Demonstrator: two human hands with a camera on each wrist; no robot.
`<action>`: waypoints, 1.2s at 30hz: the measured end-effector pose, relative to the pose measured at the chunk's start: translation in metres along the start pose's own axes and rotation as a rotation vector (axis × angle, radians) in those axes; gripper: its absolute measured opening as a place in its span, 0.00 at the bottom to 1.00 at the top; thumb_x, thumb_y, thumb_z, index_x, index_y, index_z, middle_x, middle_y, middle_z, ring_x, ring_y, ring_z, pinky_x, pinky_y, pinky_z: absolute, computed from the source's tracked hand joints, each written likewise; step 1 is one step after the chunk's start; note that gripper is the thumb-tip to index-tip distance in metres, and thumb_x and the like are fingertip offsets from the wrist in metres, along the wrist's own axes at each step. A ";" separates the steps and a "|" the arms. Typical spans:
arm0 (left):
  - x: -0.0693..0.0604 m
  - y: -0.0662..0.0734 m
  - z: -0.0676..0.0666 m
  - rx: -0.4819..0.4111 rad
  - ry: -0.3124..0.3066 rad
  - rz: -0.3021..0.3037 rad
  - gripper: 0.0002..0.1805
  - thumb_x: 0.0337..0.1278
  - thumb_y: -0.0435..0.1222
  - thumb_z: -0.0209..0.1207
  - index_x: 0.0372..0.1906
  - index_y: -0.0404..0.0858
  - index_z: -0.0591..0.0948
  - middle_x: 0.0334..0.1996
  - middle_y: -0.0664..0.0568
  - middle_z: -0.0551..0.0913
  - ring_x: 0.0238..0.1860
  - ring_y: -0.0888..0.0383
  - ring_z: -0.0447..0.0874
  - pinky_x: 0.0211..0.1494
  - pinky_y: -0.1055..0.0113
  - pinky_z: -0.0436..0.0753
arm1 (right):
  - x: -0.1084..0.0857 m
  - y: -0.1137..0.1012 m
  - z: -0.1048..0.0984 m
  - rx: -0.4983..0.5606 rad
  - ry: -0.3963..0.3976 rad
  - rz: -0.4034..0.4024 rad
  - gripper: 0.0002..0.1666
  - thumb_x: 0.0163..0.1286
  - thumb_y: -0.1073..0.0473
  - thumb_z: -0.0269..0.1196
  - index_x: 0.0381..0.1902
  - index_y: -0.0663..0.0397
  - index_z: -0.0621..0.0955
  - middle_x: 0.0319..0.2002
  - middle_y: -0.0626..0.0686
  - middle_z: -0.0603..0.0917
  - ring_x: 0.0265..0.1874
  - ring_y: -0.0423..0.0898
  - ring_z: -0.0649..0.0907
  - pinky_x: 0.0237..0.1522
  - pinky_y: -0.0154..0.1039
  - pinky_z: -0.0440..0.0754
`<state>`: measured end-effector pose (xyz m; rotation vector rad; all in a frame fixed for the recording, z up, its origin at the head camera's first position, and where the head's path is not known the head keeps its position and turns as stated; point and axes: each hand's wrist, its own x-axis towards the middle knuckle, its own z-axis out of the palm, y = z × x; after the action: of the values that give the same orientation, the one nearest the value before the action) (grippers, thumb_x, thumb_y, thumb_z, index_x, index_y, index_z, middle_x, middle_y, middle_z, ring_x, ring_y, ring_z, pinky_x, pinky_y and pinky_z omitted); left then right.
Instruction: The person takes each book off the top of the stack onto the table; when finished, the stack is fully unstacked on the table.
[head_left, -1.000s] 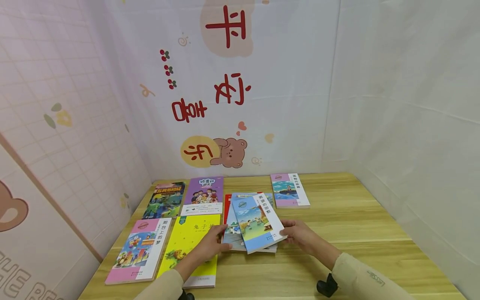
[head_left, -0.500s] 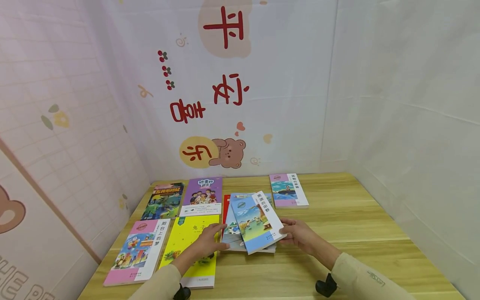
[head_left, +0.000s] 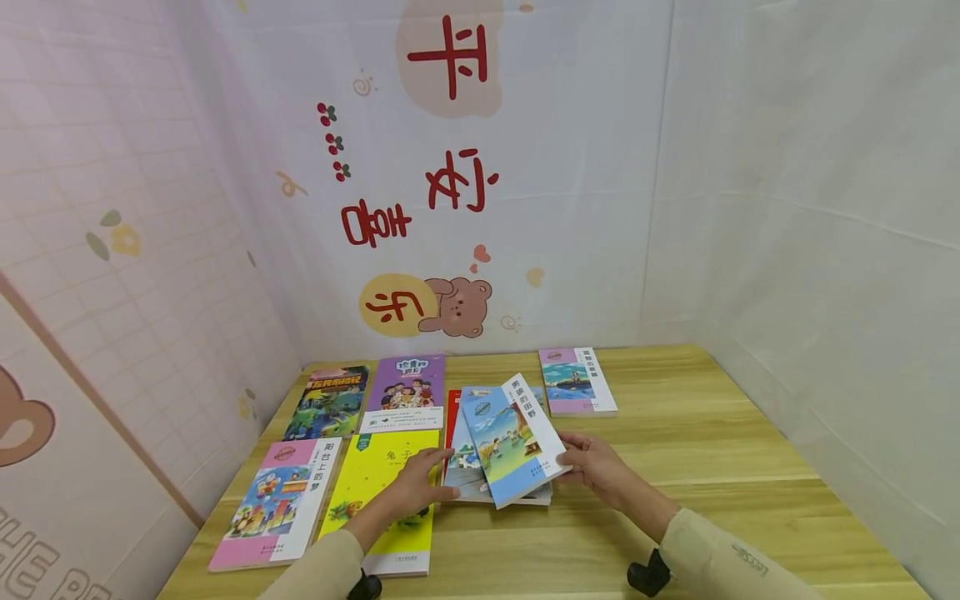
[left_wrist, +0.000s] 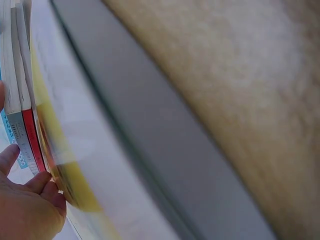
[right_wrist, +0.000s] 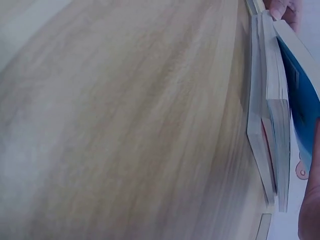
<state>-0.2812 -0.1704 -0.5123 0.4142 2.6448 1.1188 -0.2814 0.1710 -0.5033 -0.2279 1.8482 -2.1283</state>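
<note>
In the head view my right hand (head_left: 600, 471) pinches the lower right edge of a blue-and-white picture-cover book (head_left: 517, 442). That book sits askew on a small stack, its right side tilted up; its blue underside (right_wrist: 300, 105) shows in the right wrist view. Beneath it lie a grey-blue book (head_left: 461, 479) and a red book (head_left: 452, 408), mostly covered. My left hand (head_left: 412, 483) reaches over the yellow book (head_left: 375, 475), thumb and fingers spread at the stack's left edge. In the left wrist view its fingertips are by the red spine (left_wrist: 33, 140).
Left of the stack lie a pink-and-white book (head_left: 277, 504), a dark green jungle-cover book (head_left: 330, 404) and a purple book (head_left: 405, 392). Another pink-and-white book (head_left: 576, 381) lies at the back right. A patterned cloth wall (head_left: 570, 167) stands behind the wooden table (head_left: 720, 467).
The right side of the top book has risen slightly in my right hand. My left hand has barely moved, its fingers a little looser at the stack's edge.
</note>
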 end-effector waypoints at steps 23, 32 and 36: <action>0.002 -0.001 0.002 0.009 0.014 -0.012 0.41 0.54 0.48 0.70 0.73 0.47 0.69 0.72 0.39 0.61 0.70 0.35 0.57 0.66 0.33 0.62 | 0.007 -0.020 -0.029 0.012 0.094 -0.067 0.36 0.73 0.70 0.52 0.75 0.70 0.54 0.60 0.62 0.78 0.45 0.47 0.85 0.49 0.45 0.84; 0.002 -0.001 0.002 0.015 0.016 -0.019 0.41 0.53 0.49 0.70 0.73 0.49 0.69 0.72 0.39 0.61 0.70 0.35 0.57 0.67 0.33 0.62 | 0.010 -0.028 -0.054 0.023 0.177 -0.096 0.37 0.74 0.70 0.53 0.76 0.71 0.53 0.53 0.55 0.81 0.42 0.43 0.86 0.48 0.43 0.84; 0.003 -0.002 0.003 0.012 0.017 -0.020 0.41 0.53 0.49 0.71 0.73 0.49 0.69 0.72 0.39 0.61 0.70 0.35 0.57 0.67 0.33 0.62 | 0.012 -0.030 -0.068 0.012 0.216 -0.101 0.36 0.74 0.69 0.53 0.76 0.70 0.54 0.52 0.53 0.80 0.42 0.41 0.86 0.50 0.44 0.83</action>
<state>-0.2833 -0.1688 -0.5157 0.3810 2.6658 1.1063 -0.3180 0.2340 -0.4847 -0.0925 1.9786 -2.3119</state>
